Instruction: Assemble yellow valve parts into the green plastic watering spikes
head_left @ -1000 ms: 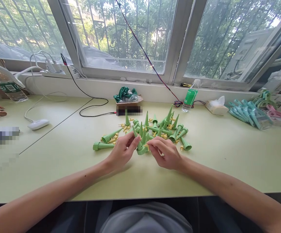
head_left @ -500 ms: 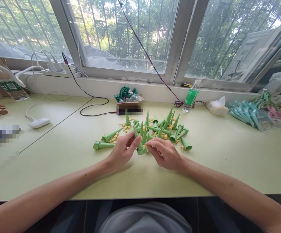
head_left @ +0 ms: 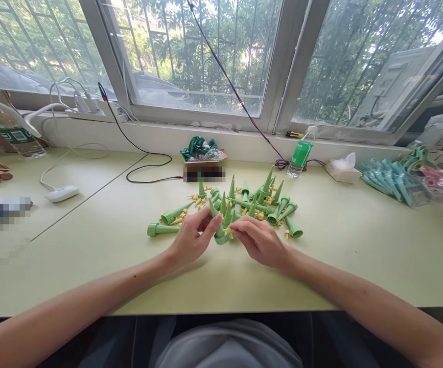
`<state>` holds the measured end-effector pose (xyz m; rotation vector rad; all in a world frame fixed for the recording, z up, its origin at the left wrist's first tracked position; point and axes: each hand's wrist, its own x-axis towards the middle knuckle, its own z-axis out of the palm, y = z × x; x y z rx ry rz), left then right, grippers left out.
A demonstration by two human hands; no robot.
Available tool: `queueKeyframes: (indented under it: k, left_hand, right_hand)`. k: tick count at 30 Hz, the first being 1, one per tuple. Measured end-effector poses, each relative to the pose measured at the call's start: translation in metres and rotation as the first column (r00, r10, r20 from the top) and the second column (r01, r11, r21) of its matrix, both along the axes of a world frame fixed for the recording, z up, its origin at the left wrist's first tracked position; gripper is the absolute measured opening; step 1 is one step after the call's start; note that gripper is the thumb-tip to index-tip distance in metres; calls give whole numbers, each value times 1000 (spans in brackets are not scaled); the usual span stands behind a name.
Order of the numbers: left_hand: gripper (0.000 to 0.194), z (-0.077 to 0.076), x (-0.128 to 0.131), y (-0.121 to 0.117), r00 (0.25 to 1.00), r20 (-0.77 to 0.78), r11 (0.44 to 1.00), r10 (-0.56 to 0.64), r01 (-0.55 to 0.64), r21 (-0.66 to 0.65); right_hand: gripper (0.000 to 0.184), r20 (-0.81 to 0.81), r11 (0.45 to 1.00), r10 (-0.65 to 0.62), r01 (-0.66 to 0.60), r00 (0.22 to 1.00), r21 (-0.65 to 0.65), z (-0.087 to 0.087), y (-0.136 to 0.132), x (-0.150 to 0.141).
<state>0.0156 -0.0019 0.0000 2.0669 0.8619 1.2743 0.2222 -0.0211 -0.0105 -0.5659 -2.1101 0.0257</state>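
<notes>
Plainly, the held cone [head_left: 220, 234] tapers; it is green.

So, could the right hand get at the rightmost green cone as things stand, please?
Probably yes: the rightmost green cone lies close by the right hand, its front unblocked, though that hand is pinching a yellow piece.
</notes>
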Motion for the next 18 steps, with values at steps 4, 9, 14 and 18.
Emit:
queueKeyframes:
  k: [4, 9, 14, 18]
  left_hand:
    - [41, -1, -1, 0, 1000, 8, 1000, 16, -16, -26]
    - [39, 0, -1, 0, 1000, -3, 1000, 13, -13, -7]
    - [34, -1, -1, 1, 999, -35, 997, 3, 0, 75]
    - [30, -2, -2, 0, 999, -52, 986, 0, 8, 166]
  right_hand:
    - [11, 18, 1000, -3, 3, 1000, 7, 0, 0, 0]
    - [11, 16, 1000, 2, -2, 1000, 20, -2, 1, 0]
    - [10, 1, 999, 20, -20, 1000, 36, -3, 2, 0]
    - [9, -19, 999, 23, -22, 1000, 34, -6, 3, 1]
